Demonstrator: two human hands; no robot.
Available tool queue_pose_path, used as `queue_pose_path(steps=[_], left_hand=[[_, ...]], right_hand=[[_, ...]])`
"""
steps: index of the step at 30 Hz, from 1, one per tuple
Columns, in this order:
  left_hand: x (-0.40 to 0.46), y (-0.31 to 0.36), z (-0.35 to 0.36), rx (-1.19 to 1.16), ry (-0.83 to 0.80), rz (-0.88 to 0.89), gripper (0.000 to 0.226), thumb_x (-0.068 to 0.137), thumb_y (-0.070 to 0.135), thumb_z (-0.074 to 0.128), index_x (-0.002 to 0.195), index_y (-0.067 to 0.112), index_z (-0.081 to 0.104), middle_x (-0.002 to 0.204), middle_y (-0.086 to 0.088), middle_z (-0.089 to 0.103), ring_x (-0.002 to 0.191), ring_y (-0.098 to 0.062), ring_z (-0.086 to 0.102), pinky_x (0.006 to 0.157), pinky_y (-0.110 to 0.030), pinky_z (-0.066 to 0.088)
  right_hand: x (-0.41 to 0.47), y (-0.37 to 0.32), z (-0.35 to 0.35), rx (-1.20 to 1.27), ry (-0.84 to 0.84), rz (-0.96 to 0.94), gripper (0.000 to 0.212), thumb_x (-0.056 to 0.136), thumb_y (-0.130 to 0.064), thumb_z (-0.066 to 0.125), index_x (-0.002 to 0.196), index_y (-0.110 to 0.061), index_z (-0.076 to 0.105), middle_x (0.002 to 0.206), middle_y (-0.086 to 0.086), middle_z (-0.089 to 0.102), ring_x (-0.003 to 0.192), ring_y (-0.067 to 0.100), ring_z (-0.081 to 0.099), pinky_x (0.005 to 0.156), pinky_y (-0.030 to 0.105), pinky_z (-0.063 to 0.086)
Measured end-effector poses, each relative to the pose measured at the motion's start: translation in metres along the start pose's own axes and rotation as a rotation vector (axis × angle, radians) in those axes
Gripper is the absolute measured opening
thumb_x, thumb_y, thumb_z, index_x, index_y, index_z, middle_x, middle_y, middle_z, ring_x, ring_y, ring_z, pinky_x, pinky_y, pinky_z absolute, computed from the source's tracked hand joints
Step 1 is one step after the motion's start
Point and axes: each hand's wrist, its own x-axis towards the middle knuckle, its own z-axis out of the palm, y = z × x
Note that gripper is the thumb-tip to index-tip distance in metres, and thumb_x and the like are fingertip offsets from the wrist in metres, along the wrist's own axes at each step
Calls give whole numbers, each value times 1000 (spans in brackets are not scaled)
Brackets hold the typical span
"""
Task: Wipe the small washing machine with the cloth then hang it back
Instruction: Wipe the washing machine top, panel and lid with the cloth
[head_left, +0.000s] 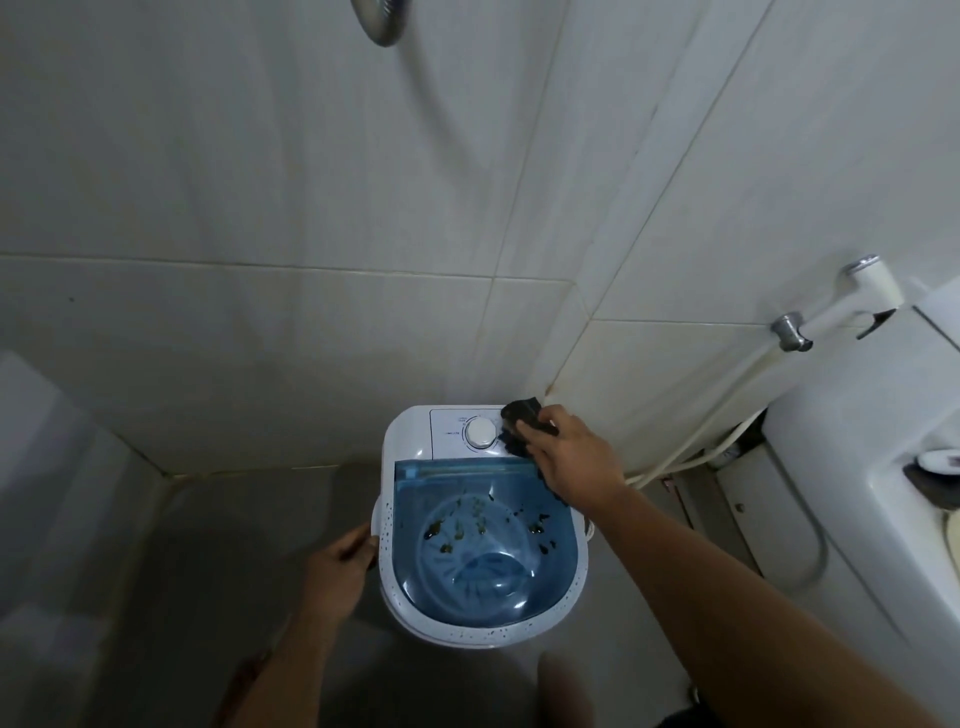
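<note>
Pale glossy wall tiles (291, 208) rise beyond both hands, meeting in a corner seam just past the right hand (569, 457), so little room is left behind it. The grey matte floor (208, 545) lies open to the outside of the left hand (337, 564). A smooth white toilet (857, 467) stands well apart on the outer side of the right forearm, with a spray hose (691, 447) hanging along the wall between them. Between the hands sits the small washing machine (410, 431), a rounded white plastic tub whose rim is flecked with dark spots. Its translucent blue lid (483, 561), smeared with brownish blotches, lies below the right hand. The left hand grips the machine's near side rim, fingers curled over the edge. The right hand's fingers curl round a dark, crumpled cloth (519, 415), pressing it on the flat control panel at the back corner, just beside the round white dial (480, 432).
</note>
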Motion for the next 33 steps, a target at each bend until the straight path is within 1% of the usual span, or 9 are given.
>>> queue_pose_path(steps=[4,7,10,16,20,22,28,30,33], left_hand=[[1,-2,-1,10,-10,-6,32,97,17,61,128,23,67,114,-7,75,110,-25,69,101,-45,50],[4,-4,-1,-25,-15,-25,32,97,14,61,128,19,68,114,-9,76,107,-25,70,102,-46,50],[8,-7,-1,-54,-37,-25,30,96,14,62,124,21,69,113,-9,76,106,-26,71,103,-49,50],[13,-12,-4,-38,-46,-18,27,96,21,64,121,28,71,107,-2,79,102,-22,73,102,-49,51],[16,-15,-4,-34,-54,-25,22,97,20,63,115,31,71,109,-5,78,102,-25,73,100,-51,52],[14,-14,-3,-28,-47,-20,20,97,21,62,108,36,70,109,-6,77,102,-25,73,98,-51,53],[12,-8,0,-44,-68,-17,28,99,18,58,126,24,66,111,-9,76,103,-29,72,96,-50,54],[15,-10,-1,-49,-71,-30,30,99,18,58,127,25,65,112,-9,75,104,-30,71,95,-51,55],[16,-12,-1,-52,-79,-37,30,99,19,59,126,29,67,112,-7,76,103,-30,72,95,-54,55]], right_hand=[[6,1,-4,112,15,275,37,100,-27,54,137,-28,61,123,9,52,96,33,60,72,40,56],[-5,-18,0,77,-18,163,40,101,-30,53,140,-30,55,125,8,50,98,30,58,74,43,58],[-18,-18,5,8,-39,-26,40,99,-29,59,139,-30,57,125,8,54,98,30,59,65,45,60],[-4,-17,2,121,58,347,41,100,-24,57,141,-25,57,124,13,50,98,33,57,73,46,59],[-30,-33,6,79,40,-17,39,98,-30,59,137,-24,60,119,9,55,95,26,60,58,39,59],[-27,-18,5,53,39,-78,39,97,-33,61,135,-26,62,117,7,56,93,26,62,55,38,59],[21,-24,4,168,51,360,40,102,-30,51,142,-26,56,128,12,47,103,32,56,78,42,58],[17,-39,6,165,49,384,41,103,-30,50,144,-23,54,128,13,46,102,32,56,79,43,58],[-17,-55,11,137,50,247,41,101,-29,55,141,-21,57,123,14,50,96,31,59,67,45,61]])
